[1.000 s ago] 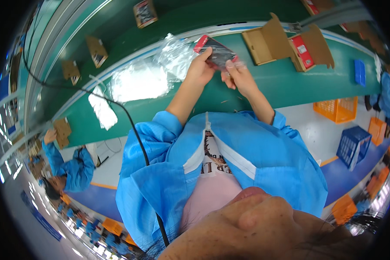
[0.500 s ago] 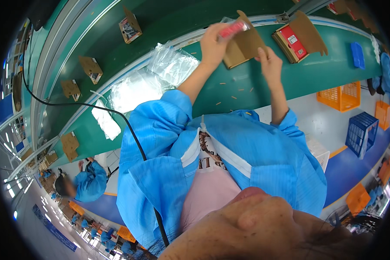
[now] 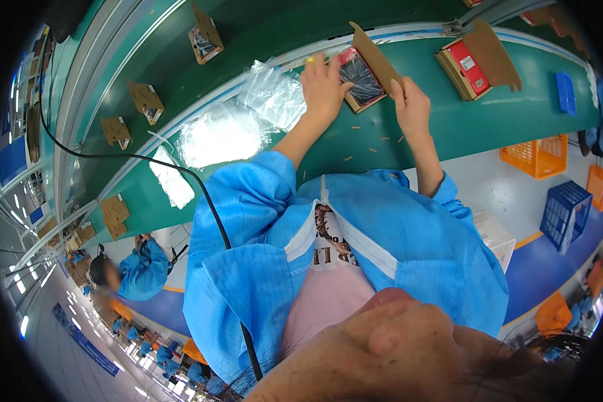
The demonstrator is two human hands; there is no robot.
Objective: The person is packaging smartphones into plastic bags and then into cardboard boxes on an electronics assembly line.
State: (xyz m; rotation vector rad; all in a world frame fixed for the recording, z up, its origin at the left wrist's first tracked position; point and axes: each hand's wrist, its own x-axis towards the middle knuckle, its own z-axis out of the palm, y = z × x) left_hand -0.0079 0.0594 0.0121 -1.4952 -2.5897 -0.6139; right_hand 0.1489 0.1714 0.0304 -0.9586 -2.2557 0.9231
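On the green work surface in front of me lies a brown cardboard box [image 3: 376, 99] with its lid raised. Inside it sits a dark item wrapped in clear plastic [image 3: 360, 79], with a red edge showing at its far end. My left hand [image 3: 321, 90] is at the box's left side, fingers stretched and the thumb by the near rim; it grips nothing I can see. A small yellow spot shows by its fingertips. My right hand [image 3: 414, 107] pinches the edge of the raised cardboard lid [image 3: 375, 55] at the right.
Clear plastic bags [image 3: 271, 94] lie left of the box, beside a white cloth-like piece [image 3: 172, 179]. A second open box with a red pack [image 3: 467, 65] stands right. A black cable [image 3: 181, 169] crosses at left. Several open boxes sit along the far belt [image 3: 261, 27].
The red packet that my left hand held over the box is out of that hand, and a red-edged wrapped item now lies inside. My left hand has opened and moved to the box's left side.
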